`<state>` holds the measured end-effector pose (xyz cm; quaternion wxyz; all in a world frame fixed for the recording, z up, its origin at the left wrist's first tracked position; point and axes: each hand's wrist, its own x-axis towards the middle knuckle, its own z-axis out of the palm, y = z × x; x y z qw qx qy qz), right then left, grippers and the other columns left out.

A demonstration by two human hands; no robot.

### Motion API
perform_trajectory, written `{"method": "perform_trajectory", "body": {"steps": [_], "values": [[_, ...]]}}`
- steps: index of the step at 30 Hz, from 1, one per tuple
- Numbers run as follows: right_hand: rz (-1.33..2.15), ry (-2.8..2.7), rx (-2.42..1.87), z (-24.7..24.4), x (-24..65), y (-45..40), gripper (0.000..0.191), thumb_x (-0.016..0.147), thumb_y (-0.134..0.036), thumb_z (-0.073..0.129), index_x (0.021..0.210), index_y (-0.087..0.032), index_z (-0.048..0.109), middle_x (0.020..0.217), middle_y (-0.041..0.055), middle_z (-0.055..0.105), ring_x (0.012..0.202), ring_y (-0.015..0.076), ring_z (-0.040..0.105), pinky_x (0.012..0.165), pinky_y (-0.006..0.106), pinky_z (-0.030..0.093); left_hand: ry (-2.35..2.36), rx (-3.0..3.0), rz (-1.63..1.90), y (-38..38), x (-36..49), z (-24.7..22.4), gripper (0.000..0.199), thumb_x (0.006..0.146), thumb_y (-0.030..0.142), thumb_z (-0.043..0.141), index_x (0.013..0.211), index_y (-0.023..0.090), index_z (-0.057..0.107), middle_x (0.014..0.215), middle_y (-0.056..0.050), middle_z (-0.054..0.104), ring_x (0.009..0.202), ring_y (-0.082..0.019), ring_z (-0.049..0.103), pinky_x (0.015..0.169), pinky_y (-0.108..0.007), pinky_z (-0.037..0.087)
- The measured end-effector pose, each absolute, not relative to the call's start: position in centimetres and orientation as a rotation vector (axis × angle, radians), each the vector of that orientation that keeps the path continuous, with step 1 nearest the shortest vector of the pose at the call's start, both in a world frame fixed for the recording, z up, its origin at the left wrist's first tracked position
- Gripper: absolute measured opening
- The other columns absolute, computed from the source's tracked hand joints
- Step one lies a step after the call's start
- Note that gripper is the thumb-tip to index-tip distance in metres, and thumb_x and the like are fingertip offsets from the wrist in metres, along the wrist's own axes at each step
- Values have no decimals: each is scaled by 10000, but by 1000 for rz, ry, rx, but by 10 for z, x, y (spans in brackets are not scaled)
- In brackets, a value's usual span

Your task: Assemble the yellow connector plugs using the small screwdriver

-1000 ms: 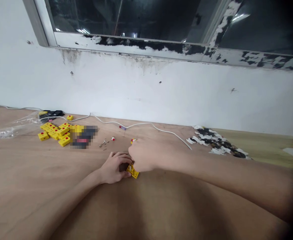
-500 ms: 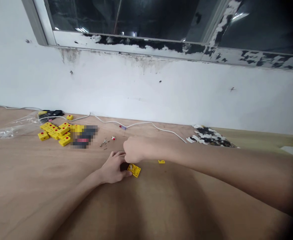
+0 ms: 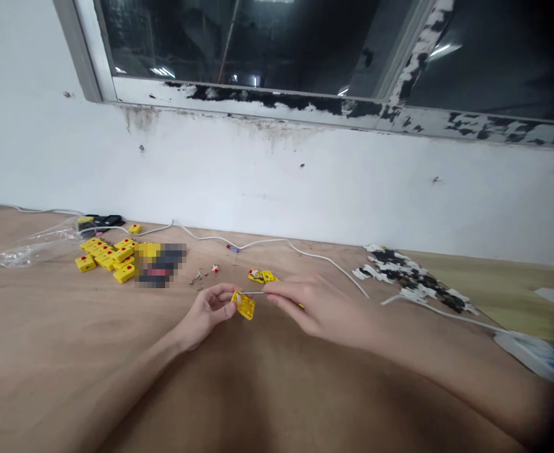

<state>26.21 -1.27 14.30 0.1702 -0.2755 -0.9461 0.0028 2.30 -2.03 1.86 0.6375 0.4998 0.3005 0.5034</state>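
Observation:
My left hand (image 3: 209, 316) pinches a small open yellow plastic casing half (image 3: 245, 306) by its left edge, its hollow side with a pale metal piece facing me. My right hand (image 3: 312, 305) is closed on a screwdriver (image 3: 253, 293); only its thin metal shaft shows, pointing left, with the tip at the casing's upper edge. The handle is hidden by the fingers. Just beyond my right hand lies another opened yellow casing (image 3: 262, 276) with a red and white part in it. A bit of yellow shows under the right fingers, too covered to name.
Several yellow boxes with red buttons (image 3: 104, 255) are heaped at the left beside a pixelated patch. Small screws and metal bits (image 3: 197, 277) lie near a red and white part (image 3: 215, 268). A clear plastic bag (image 3: 36, 245), a white cable (image 3: 315, 253) and peeling black-and-white flakes (image 3: 407, 277) lie toward the wall.
My right hand has drawn back to the right from the casing, and the screwdriver shaft now shows. My left hand has tilted the casing up. The opened casing behind has come into sight.

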Motion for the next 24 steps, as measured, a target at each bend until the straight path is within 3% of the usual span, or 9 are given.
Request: {"method": "perform_trajectory", "body": {"steps": [5,10,13,19,24], "values": [[60,-2582,-845,114,271,-33,247,1020,-238,459,1192,-229,636,847,37,717,698,162,659,646,261,466,584,886,1191,-30,34,26,427,861,442,714,1170,151,661,1067,-136,725,1041,-242,673,911,-375,555],[-220,-2613,-839,82,276,-45,306,1034,-218,426,1307,-161,551,857,63,685,701,169,656,622,273,450,623,799,1187,-35,39,25,365,895,394,683,1166,151,687,1126,-136,701,1061,-228,668,908,-360,586],[-341,-2617,-766,72,285,-43,304,1032,-202,426,1300,-151,561,779,35,639,653,161,624,595,281,431,614,765,1131,-36,39,24,333,884,357,704,1133,137,704,1209,-150,673,1052,-227,675,923,-376,589],[-420,-2659,-619,71,300,-41,372,954,-58,448,1299,-129,569,756,29,622,637,163,599,578,291,412,633,697,1004,-37,39,22,392,817,396,773,1057,90,729,1016,-156,727,930,-240,721,1013,-452,532],[-29,-2641,-766,74,293,-49,312,1000,-143,421,1246,-144,612,785,54,680,632,161,616,577,281,420,696,797,1028,-40,38,17,447,749,387,839,1090,117,738,956,-134,747,928,-225,714,1025,-406,493]]}}
